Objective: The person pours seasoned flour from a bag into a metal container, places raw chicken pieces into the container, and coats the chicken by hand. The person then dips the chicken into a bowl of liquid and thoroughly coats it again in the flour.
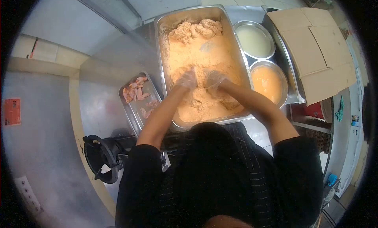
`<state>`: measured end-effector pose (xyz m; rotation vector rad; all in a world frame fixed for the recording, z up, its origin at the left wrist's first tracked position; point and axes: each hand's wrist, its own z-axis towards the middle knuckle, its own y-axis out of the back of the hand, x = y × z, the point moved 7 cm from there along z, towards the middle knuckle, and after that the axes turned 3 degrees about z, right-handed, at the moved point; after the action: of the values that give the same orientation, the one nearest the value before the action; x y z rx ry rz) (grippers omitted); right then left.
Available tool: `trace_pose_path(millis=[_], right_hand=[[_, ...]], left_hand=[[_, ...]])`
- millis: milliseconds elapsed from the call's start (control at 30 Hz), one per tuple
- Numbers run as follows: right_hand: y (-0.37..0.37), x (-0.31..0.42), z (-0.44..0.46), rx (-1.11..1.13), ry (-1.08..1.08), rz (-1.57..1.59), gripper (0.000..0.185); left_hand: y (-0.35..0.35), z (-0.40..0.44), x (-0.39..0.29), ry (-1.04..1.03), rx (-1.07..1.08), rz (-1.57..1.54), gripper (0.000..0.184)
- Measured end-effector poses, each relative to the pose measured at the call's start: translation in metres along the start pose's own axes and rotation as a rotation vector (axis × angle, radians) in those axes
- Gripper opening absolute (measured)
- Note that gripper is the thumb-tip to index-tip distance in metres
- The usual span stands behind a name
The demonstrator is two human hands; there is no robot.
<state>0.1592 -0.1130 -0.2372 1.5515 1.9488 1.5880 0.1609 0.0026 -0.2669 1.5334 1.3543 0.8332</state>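
Observation:
A large metal tray (245, 62) holds orange-tinted flour (193, 52). Both hands are in the flour near the tray's middle, in clear gloves. My left hand (188, 79) is on the left side, its fingers partly buried. Close to its right, my right hand (215, 81) also has its fingers sunk in the flour. What either hand holds, if anything, is hidden. Coated lumps lie around and below the hands. A heap of coated pieces (197, 30) sits at the tray's far end.
On the left, a smaller metal tray (136, 114) holds raw chicken pieces (136, 89). Right of the flour stand a bowl of pale liquid (254, 39) and a bowl of orange batter (267, 84). Flattened cardboard (315, 50) lies further right. A black ring-shaped object (103, 157) stands at lower left.

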Motion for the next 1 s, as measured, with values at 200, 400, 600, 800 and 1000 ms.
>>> trace_pose_path(millis=[200, 400, 600, 800, 1000], right_hand=[[-0.012, -0.045, 0.008, 0.039, -0.48, -0.552, 0.035], [-0.069, -0.018, 0.005, 0.044, -0.229, -0.85, 0.033], [0.024, -0.002, -0.01, -0.22, 0.032, 0.055, 0.03], [0.029, -0.038, -0.008, 0.032, 0.069, -0.14, 0.023], [-0.013, -0.005, -0.007, -0.404, -0.092, -0.429, 0.02]], left_hand=[[-0.035, 0.016, 0.021, -0.323, -0.004, 0.205, 0.053], [-0.018, -0.016, -0.017, 0.084, 0.145, 0.262, 0.056], [-0.043, 0.019, 0.02, 0.191, 0.164, -0.245, 0.052], [0.067, -0.04, -0.007, -0.032, 0.076, -0.214, 0.049], [-0.05, 0.004, 0.001, -0.086, -0.069, 0.161, 0.036]])
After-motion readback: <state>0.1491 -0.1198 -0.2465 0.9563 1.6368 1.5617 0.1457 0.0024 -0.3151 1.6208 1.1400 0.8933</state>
